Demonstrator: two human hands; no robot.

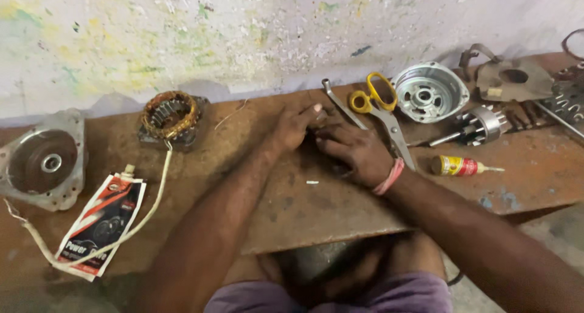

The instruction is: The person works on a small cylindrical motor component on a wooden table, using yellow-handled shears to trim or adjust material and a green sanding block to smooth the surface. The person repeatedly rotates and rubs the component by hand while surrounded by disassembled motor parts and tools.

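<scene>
Rusty brown bench (304, 209) runs along a paint-flecked white wall (243, 27); far left sits a grey motor end cover (44, 161), then a red/black sachet (102, 223) w/ white cord (159, 194) leading up to a copper-wound stator (170, 115). Mid-bench, left hand (296, 127) & right hand (356, 152) are curled together, fingertips meeting over something too small to make out. Right of them: yellow-handled scissors (380, 109), silver housing (429, 93), rotor (480, 125), small glue tube (459, 165).
</scene>
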